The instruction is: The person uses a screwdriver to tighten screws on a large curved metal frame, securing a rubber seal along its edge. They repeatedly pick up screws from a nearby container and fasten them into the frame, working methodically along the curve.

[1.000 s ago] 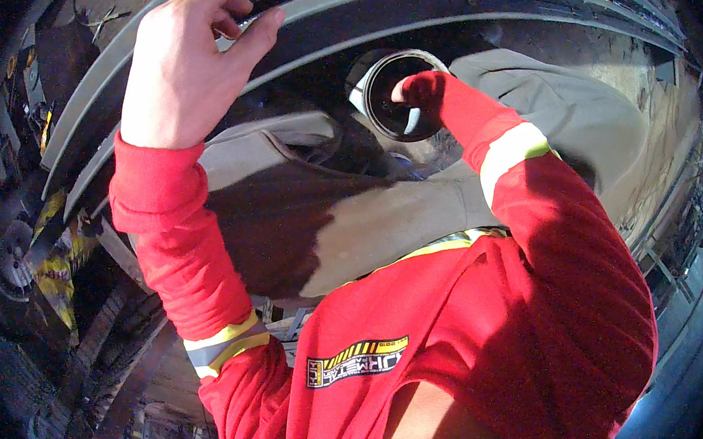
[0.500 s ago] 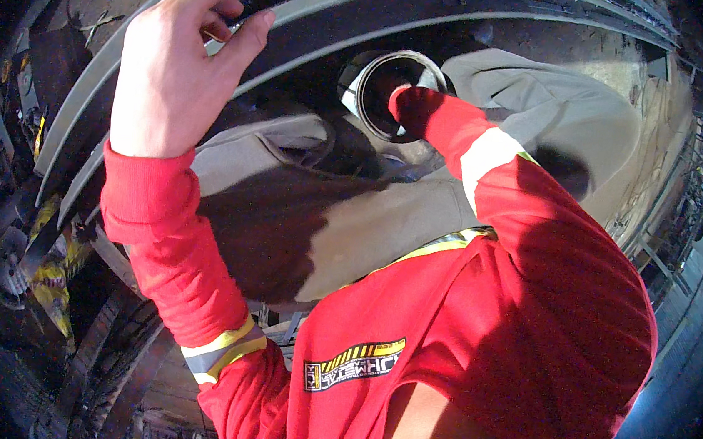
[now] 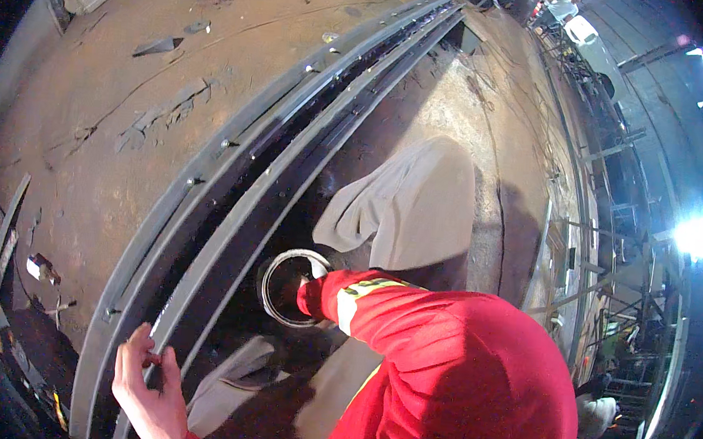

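Note:
My left hand [image 3: 154, 394] is raised beside the lower end of a long grey metal beam [image 3: 238, 230]. Its fingers are bent, with the thumb held apart, and I see nothing between them. A round, open-topped bucket [image 3: 267, 289] with a pale rim stands between my knees. My right arm, in a red sleeve [image 3: 365, 302], reaches over the rim. The right hand is down inside the dark bucket, so its fingers and anything in them are hidden.
Small bolt-like pieces [image 3: 194, 181] sit along the beam. Brown ground [image 3: 121, 82] with scattered scraps spreads to its left. My bent leg [image 3: 420, 200] in grey trousers lies right of the beam. Metal racks [image 3: 615, 268] and a bright lamp [image 3: 701, 237] are at the far right.
The view has swung, bringing the beam's full length and the far ground into sight. My left hand now appears low beside the beam. My right hand remains in the bucket.

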### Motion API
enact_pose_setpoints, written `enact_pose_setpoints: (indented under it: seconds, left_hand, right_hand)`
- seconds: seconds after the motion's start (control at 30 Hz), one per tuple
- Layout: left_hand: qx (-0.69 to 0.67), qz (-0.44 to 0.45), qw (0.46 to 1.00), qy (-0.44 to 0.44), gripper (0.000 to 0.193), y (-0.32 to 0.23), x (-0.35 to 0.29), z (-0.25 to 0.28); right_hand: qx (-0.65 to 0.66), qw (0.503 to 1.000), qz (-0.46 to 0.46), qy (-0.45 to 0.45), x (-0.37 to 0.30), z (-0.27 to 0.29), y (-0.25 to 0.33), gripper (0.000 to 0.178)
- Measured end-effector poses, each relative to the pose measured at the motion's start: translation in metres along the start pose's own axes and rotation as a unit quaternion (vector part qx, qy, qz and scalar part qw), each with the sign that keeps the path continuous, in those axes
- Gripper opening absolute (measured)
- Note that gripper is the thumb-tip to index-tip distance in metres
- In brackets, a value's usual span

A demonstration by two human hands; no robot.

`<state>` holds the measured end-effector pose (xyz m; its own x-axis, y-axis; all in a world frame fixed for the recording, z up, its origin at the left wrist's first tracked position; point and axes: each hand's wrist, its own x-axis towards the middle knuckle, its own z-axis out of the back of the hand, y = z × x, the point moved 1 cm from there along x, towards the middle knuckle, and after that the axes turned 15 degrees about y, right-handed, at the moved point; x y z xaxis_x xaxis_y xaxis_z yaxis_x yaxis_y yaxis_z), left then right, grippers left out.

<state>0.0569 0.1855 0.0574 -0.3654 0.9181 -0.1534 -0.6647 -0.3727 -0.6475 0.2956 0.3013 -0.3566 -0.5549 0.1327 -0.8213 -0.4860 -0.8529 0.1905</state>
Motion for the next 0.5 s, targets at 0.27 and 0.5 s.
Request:
enact_pose_setpoints:
  seconds: [0.27,0.5]
  left_hand:
    - [-0.018,0.019,1.0,-0.004,0.034,0.024,-0.008,-0.003]
    - [-0.011,0.013,1.0,-0.006,0.037,0.024,0.002,-0.005]
  right_hand:
    - [0.017,1.0,-0.005,-0.006,0.006,-0.006,0.008,0.023]
    - [0.013,1.0,-0.008,0.007,0.005,-0.006,0.004,0.023]
